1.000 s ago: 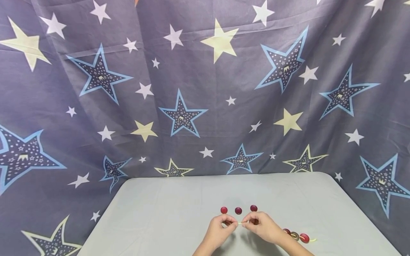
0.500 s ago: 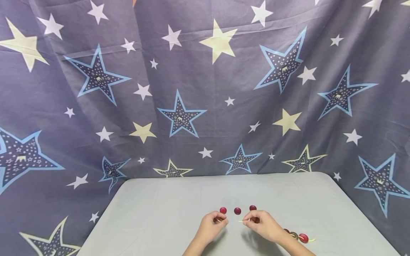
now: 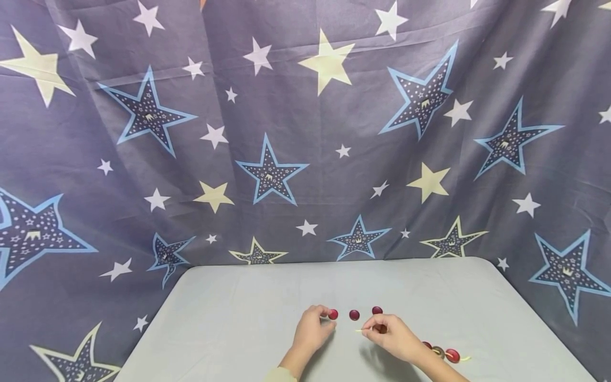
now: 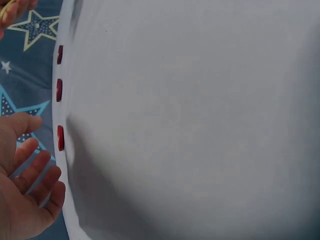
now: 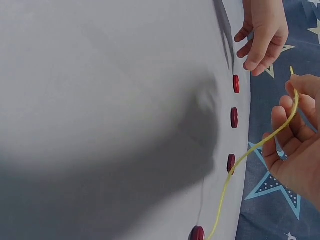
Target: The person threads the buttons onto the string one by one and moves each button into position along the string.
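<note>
My left hand (image 3: pixel 311 330) is beside a red bead (image 3: pixel 333 314) on the table, its thumb and forefinger parted around the bead's near side. The left wrist view shows the fingers spread with nothing between them; whether a fingertip touches the bead cannot be told. With thumb and forefinger, my right hand (image 3: pixel 389 337) pinches a thin yellow cord (image 5: pixel 270 136) close to its end, and a short tip sticks out toward the left. Two dark red beads, a middle one (image 3: pixel 354 315) and a right one (image 3: pixel 377 310), lie in a row with the red bead.
Beyond my right wrist lie several beads on the cord, among them a brownish bead (image 3: pixel 438 352) and a red bead (image 3: pixel 453 355). The pale table (image 3: pixel 248 297) ends at a star-patterned cloth (image 3: pixel 286 106) behind it.
My left hand has come away from the cord tip at the right hand, moved left, then forward to the red bead, its fingers opening. The right hand stays almost still, pinching the cord.
</note>
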`<control>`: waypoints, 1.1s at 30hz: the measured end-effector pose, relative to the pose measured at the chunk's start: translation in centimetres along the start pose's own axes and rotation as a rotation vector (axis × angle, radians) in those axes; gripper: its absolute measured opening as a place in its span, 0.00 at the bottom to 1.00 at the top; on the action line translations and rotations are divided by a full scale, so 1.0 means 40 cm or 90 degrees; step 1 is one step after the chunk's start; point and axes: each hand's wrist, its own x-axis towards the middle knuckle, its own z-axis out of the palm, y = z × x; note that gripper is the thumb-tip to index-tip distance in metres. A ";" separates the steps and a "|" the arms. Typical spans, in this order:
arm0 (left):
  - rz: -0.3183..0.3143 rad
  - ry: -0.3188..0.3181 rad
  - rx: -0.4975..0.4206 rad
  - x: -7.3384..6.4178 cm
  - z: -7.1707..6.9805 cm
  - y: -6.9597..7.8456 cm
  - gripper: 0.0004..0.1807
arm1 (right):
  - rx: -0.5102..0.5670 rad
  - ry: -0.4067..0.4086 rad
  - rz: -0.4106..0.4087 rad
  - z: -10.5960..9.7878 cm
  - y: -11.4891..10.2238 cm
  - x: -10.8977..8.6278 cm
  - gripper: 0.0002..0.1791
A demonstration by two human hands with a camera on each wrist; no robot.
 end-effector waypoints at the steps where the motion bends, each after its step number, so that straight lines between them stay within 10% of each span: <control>1: 0.000 0.005 0.013 0.003 0.003 0.001 0.11 | -0.001 0.001 -0.001 0.000 0.000 0.000 0.09; 33: -0.073 0.059 0.133 0.039 0.069 -0.007 0.23 | -0.010 0.003 -0.002 0.017 0.009 0.003 0.07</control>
